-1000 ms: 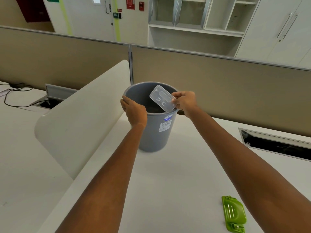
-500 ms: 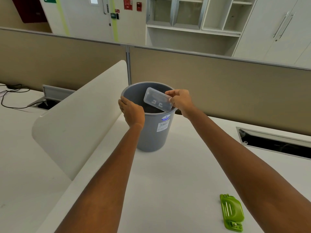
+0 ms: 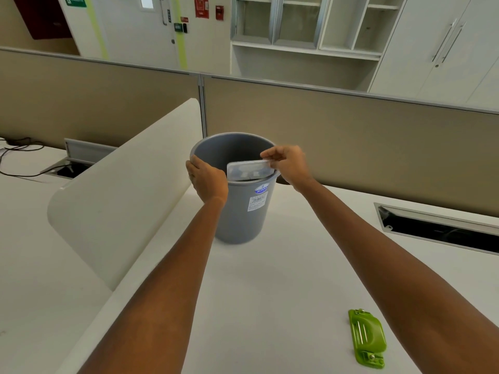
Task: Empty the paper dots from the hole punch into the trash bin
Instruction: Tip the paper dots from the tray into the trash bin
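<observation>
The clear plastic tray (image 3: 249, 170), the hole punch's dot catcher, hangs over the mouth of the grey trash bin (image 3: 240, 211), lying nearly flat with its long side across the near part of the opening. The right hand (image 3: 288, 165) pinches the tray's right end between thumb and fingertips, closed tight on that end, with the rest of the tray reaching leftward from the hand over the bin's dark inside. Whether any paper dots are in the tray or falling cannot be told.

The left hand (image 3: 206, 180) is wrapped on the bin's near-left rim, fingers curled over the edge and palm on the outer wall. The tray's free end stops just short of that hand.

The bin stands upright on the white desk (image 3: 270, 292), with a white label (image 3: 258, 201) on its wall below the right hand. Just left of the left hand rises a rounded white divider panel (image 3: 121, 190), close to the bin. Behind both hands runs a tan partition (image 3: 364, 136). To the right of the right hand the desk lies open up to a cable slot (image 3: 437, 228). The green hole punch (image 3: 367, 338) lies flat well nearer the person, beside the right forearm, well apart from the bin.
</observation>
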Motion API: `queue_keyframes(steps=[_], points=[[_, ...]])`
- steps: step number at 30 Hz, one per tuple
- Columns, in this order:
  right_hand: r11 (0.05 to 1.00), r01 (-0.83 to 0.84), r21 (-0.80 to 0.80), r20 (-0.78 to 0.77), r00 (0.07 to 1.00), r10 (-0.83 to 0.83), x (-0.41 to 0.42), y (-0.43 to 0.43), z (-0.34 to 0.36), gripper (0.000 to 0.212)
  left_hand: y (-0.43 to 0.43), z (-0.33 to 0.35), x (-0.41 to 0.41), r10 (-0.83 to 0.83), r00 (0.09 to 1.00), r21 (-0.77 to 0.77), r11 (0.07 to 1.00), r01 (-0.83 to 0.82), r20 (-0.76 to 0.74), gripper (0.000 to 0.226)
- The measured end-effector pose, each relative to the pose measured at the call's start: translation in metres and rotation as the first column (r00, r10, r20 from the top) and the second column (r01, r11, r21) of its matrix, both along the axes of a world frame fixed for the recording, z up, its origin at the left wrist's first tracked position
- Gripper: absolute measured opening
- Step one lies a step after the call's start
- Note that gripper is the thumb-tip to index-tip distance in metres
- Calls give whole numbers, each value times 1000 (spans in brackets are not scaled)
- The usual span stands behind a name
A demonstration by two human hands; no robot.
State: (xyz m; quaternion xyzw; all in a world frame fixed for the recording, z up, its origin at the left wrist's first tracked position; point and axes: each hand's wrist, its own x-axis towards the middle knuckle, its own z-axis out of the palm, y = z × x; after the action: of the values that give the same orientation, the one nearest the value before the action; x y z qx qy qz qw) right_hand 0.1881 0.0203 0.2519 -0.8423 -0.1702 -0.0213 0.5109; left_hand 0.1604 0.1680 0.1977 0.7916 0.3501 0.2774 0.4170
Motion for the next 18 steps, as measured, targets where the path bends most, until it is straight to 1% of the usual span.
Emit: queue_keyframes(steps=[2, 4, 6, 9, 11, 13, 16, 18], points=[[984, 79, 160, -71, 995, -69, 1, -4, 2, 31, 0, 2, 0, 10, 1000, -16, 1000, -10, -11, 53], [942, 159, 294, -170, 979, -113, -2, -9, 6, 31, 0, 5, 0, 16, 999, -27, 999, -17, -27, 54], [880, 235, 413, -282, 952, -122, -7, -17, 11, 31, -3, 8, -1, 12, 999, -28, 1000, -13, -31, 53], [759, 333, 559, -443, 894, -67, -17, -30, 13, 36, -16, 10, -6, -4, 1000, -26, 1000, 3, -19, 52], [697, 390, 601, -519, 854, -31, -23, -39, 10, 39, -24, 9, -10, -11, 1000, -48, 999, 11, 3, 53], [655, 423, 627, -559, 829, 0, -30, -50, 4, 41, -33, 5, -14, -14, 999, -67, 998, 16, 40, 54], [623, 469, 626, -608, 794, 12, -40, -66, -10, 41, -53, -5, -27, -24, 983, -113, 993, 45, 183, 57], [597, 512, 618, -643, 766, 8, -48, -77, -22, 42, -74, -13, -39, -15, 961, -176, 982, 66, 277, 60]])
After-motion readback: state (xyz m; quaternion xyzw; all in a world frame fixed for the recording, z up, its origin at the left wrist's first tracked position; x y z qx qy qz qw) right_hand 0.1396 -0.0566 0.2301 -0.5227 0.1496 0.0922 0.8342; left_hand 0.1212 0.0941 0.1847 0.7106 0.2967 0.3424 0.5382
